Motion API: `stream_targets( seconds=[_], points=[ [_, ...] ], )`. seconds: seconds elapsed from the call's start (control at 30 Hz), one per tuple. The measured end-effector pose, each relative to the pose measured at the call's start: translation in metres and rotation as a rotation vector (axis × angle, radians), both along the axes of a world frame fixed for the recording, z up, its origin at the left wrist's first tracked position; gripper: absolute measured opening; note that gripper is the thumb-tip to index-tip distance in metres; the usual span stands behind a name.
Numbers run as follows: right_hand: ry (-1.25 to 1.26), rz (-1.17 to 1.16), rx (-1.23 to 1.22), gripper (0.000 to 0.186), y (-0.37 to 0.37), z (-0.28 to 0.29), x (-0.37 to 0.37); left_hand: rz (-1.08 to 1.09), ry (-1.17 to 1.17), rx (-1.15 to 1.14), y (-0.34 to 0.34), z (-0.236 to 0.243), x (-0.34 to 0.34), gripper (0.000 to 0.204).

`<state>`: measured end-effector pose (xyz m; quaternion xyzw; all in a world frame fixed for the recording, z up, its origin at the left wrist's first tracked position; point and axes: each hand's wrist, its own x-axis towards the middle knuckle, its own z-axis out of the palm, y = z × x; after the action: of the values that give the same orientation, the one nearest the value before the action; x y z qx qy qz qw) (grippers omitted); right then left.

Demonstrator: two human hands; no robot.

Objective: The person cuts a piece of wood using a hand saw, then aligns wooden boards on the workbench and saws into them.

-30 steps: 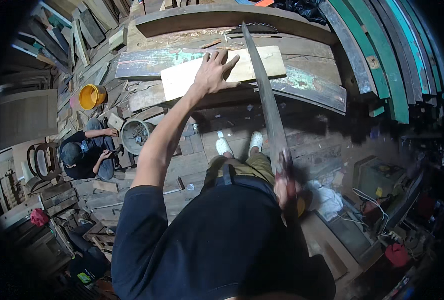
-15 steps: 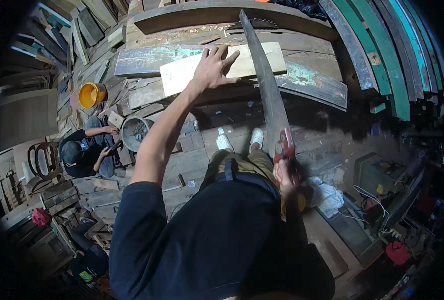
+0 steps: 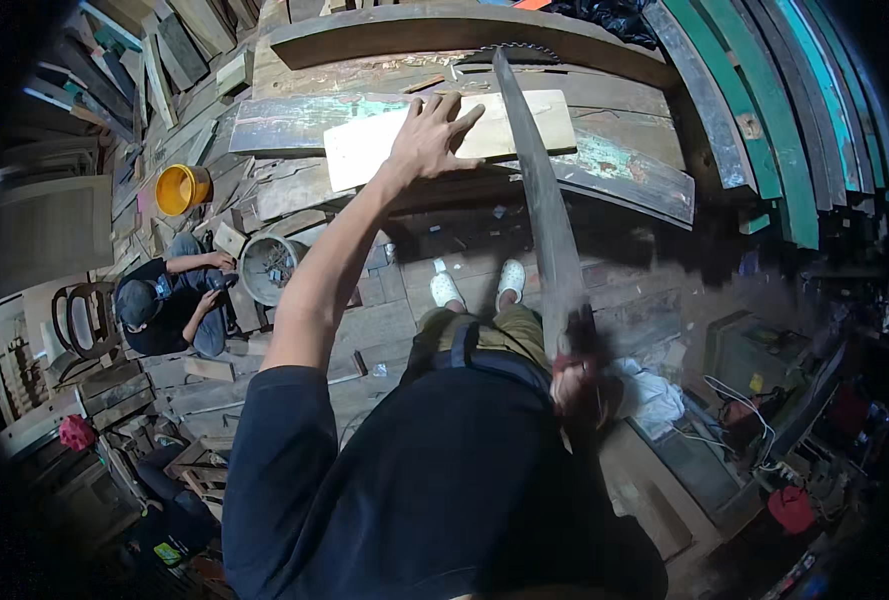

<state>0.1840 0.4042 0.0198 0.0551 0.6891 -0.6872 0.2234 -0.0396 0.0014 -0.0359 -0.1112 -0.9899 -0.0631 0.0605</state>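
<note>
My left hand [image 3: 432, 140] lies on a pale board [image 3: 356, 152] with its fingers spread, pressing the board from above. The board rests across a worn plank with flaking green paint [image 3: 274, 125]. My right hand [image 3: 574, 385], blurred by motion, is closed round the red handle of a hand saw [image 3: 544, 195]. Its long blade stretches away from me and crosses the board near the right end, to the right of my left hand. Whether the teeth have cut into the wood cannot be made out.
A toothed circular blade [image 3: 524, 55] shows beside a long dark beam [image 3: 404, 38] beyond the board. Painted planks [image 3: 789, 120] stand at the right. On the left a seated person [image 3: 169, 300] works near a grey bucket [image 3: 264, 270] and a yellow bucket [image 3: 179, 190].
The saw has been drawn back toward me, its tip now nearer and its handle lower by my right hip. My left hand stays spread on the board.
</note>
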Motion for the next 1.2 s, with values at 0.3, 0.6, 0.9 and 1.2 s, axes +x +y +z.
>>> stream_targets(
  seconds=[0.3, 0.6, 0.9, 1.2],
  points=[
    [0.039, 0.004, -0.035, 0.016, -0.011, -0.030, -0.009, -0.003, -0.036, -0.009, 0.001, 0.002, -0.001, 0.095],
    [0.454, 0.136, 0.364, 0.024, 0.036, -0.048, 0.034, 0.079, 0.055, 0.027, 0.005, -0.001, -0.005, 0.094],
    [1.130, 0.293, 0.705, 0.021, 0.016, -0.001, 0.007, 0.102, 0.035, 0.070, 0.006, -0.003, -0.012, 0.092],
    [0.319, -0.170, 0.063, 0.004, 0.006, 0.053, -0.008, 0.048, 0.076, 0.150, 0.002, -0.007, -0.009, 0.099]
  ],
)
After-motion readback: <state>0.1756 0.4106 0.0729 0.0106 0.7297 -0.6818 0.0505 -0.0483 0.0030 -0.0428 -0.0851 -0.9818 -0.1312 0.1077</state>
